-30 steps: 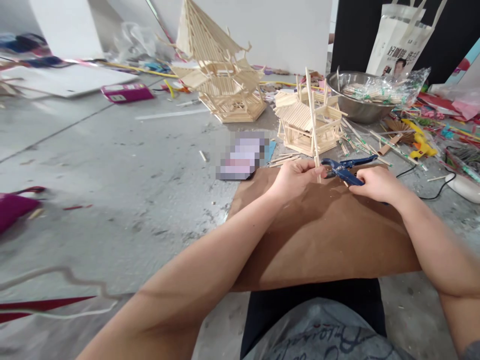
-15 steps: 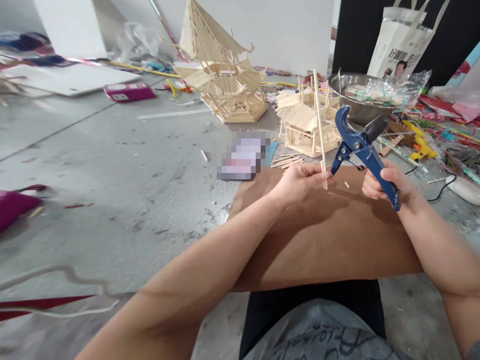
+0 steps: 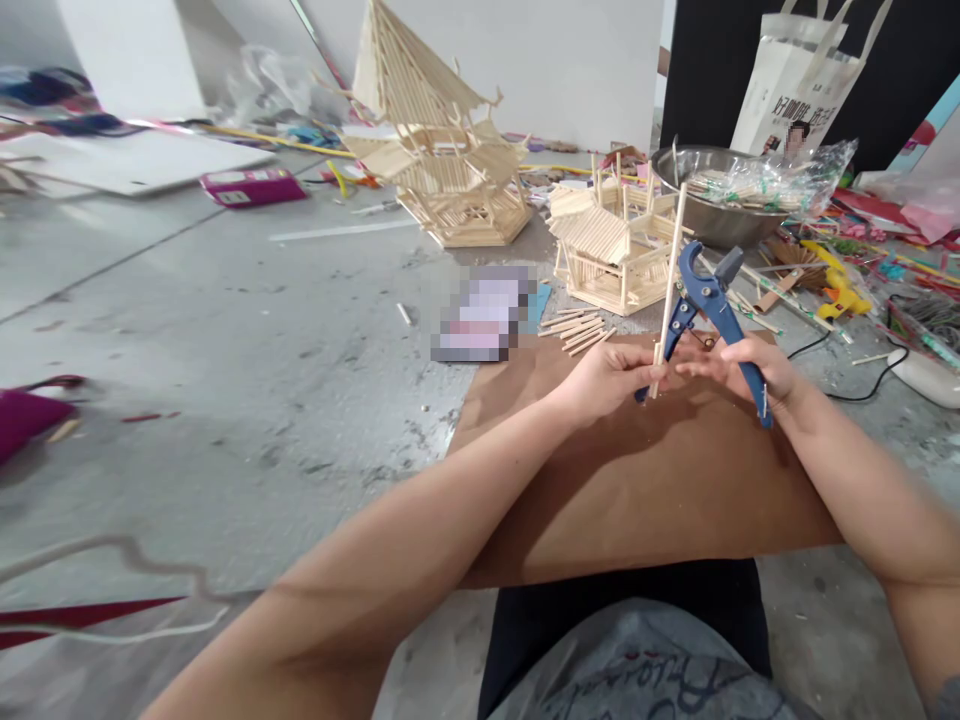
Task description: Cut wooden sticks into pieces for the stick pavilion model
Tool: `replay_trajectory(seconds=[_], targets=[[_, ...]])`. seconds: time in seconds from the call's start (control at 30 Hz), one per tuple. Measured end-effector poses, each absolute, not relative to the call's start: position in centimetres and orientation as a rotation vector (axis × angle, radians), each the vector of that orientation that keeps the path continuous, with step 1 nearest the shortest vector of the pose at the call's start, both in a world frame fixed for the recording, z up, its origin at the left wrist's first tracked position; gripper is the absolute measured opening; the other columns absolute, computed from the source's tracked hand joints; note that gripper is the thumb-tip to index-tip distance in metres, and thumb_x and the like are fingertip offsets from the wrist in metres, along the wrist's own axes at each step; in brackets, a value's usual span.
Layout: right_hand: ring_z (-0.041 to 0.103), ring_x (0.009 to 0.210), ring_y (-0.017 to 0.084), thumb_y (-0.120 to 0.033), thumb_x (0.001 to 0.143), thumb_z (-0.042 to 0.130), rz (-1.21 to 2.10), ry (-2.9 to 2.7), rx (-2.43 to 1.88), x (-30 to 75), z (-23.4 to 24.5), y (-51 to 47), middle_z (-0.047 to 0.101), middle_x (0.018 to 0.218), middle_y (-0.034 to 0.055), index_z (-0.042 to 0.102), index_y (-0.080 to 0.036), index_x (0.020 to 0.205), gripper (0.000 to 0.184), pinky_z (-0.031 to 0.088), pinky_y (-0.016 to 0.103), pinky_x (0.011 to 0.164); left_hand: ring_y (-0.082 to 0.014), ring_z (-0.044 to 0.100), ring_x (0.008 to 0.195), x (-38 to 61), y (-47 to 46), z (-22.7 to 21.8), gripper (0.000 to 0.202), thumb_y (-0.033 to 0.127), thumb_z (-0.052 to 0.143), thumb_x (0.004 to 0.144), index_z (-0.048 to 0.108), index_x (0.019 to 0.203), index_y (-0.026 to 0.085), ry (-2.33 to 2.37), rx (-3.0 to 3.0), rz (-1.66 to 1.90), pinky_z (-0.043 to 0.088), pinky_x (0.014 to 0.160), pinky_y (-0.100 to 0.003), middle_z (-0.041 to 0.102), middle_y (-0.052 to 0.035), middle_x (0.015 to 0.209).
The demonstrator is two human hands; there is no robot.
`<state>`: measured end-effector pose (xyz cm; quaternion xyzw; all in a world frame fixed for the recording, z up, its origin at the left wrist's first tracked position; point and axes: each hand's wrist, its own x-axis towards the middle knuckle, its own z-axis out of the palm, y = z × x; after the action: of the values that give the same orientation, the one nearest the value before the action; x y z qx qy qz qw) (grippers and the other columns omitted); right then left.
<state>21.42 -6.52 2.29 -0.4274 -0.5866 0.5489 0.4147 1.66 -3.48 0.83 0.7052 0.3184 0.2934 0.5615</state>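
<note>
Between the thumb and fingers of my left hand [image 3: 609, 384] a long thin wooden stick [image 3: 676, 252] stands nearly upright. A short stick piece [image 3: 657, 358] lies against its lower end in the same pinch. My right hand [image 3: 769, 368] holds a blue pipe cutter [image 3: 718, 305], its handles spread and its jaw pointing up and away. The thumb presses one handle while the other fingers reach out toward the second handle. That second handle passes close behind the sticks, near my left fingertips; whether it touches them I cannot tell. Both hands are above a brown board [image 3: 637, 500].
Several cut sticks [image 3: 577, 328] lie at the board's far edge, beside a blurred phone [image 3: 484, 315]. Beyond stand a low stick model [image 3: 611, 245] and a tall stick pagoda [image 3: 450, 150]. A metal bowl [image 3: 720, 225] and yellow glue gun [image 3: 844, 285] are at right.
My right hand has brought the pipe cutter left and lower, closer to the sticks, and its fingers have loosened outward. My left hand has shifted slightly right, with the long stick leaning more to the right.
</note>
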Motion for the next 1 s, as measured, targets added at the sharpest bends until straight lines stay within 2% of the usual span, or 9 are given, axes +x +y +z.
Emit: replay_trajectory(seconds=[0.1,0.23,0.4,0.53,0.67,0.77,1.0], targets=[[0.059,0.093,0.024,-0.033,0.062,0.041,1.355,-1.573,-1.044,20.5,2.4,-7.2,0.062,0.105,0.0110,0.056,-0.018,0.090,0.035,0.049,0.040,0.073,-0.0111,0.058,0.067,2.2,-4.1,1.1,0.024,0.035,0.061,0.070,0.067,0.067,0.012,0.715,1.625,0.662,0.046,0.067,-0.023,0.067,-0.0041,0.073],[0.058,0.094,0.023,-0.032,0.063,0.048,1.185,-1.588,-1.110,20.6,2.5,-7.2,0.062,0.099,0.0071,0.056,-0.020,0.093,0.033,0.048,0.038,0.077,-0.0114,0.058,0.067,2.4,-4.1,1.5,0.023,0.033,0.060,0.070,0.067,0.070,0.012,0.759,1.617,0.717,0.045,0.066,-0.023,0.067,-0.0037,0.073],[0.057,0.081,0.022,-0.030,0.065,0.054,0.479,-1.710,-1.533,22.0,2.9,-6.5,0.059,0.090,0.0063,0.051,-0.021,0.103,0.039,0.046,0.038,0.075,-0.0073,0.049,0.054,1.7,-3.1,1.5,0.020,0.030,0.056,0.072,0.066,0.070,0.013,0.995,1.648,0.802,0.038,0.055,-0.020,0.063,-0.0010,0.063],[0.054,0.092,0.027,-0.027,0.063,0.056,0.044,-1.977,-1.773,21.7,2.9,-6.6,0.056,0.103,0.0134,0.044,-0.016,0.117,0.056,0.043,0.040,0.078,-0.0060,0.041,0.051,1.1,-2.4,1.3,0.018,0.024,0.053,0.073,0.063,0.063,0.013,1.165,1.882,0.843,0.031,0.052,-0.019,0.055,0.0024,0.054],[0.053,0.096,0.030,-0.027,0.064,0.055,-0.020,-2.113,-1.858,21.0,2.3,-6.7,0.056,0.106,0.0151,0.041,-0.014,0.120,0.059,0.043,0.041,0.077,-0.0073,0.038,0.051,0.9,-2.2,1.3,0.021,0.024,0.050,0.074,0.059,0.057,0.015,1.292,2.078,0.923,0.028,0.052,-0.020,0.043,0.0040,0.048],[0.051,0.099,0.031,-0.025,0.065,0.053,-0.036,-2.164,-1.852,20.7,2.0,-6.8,0.055,0.108,0.0162,0.039,-0.013,0.122,0.060,0.042,0.042,0.078,-0.0084,0.037,0.050,0.9,-2.4,1.4,0.025,0.025,0.049,0.075,0.057,0.054,0.015,1.361,2.161,0.942,0.026,0.052,-0.021,0.040,0.0034,0.046],[0.053,0.095,0.030,-0.028,0.065,0.052,-0.037,-2.244,-1.856,19.6,2.2,-7.6,0.056,0.105,0.0156,0.040,-0.012,0.121,0.060,0.042,0.039,0.074,-0.0115,0.047,0.052,1.2,-2.4,1.1,0.024,0.026,0.048,0.077,0.062,0.062,0.016,1.466,2.326,0.921,0.030,0.054,-0.023,0.056,-0.0021,0.053]])
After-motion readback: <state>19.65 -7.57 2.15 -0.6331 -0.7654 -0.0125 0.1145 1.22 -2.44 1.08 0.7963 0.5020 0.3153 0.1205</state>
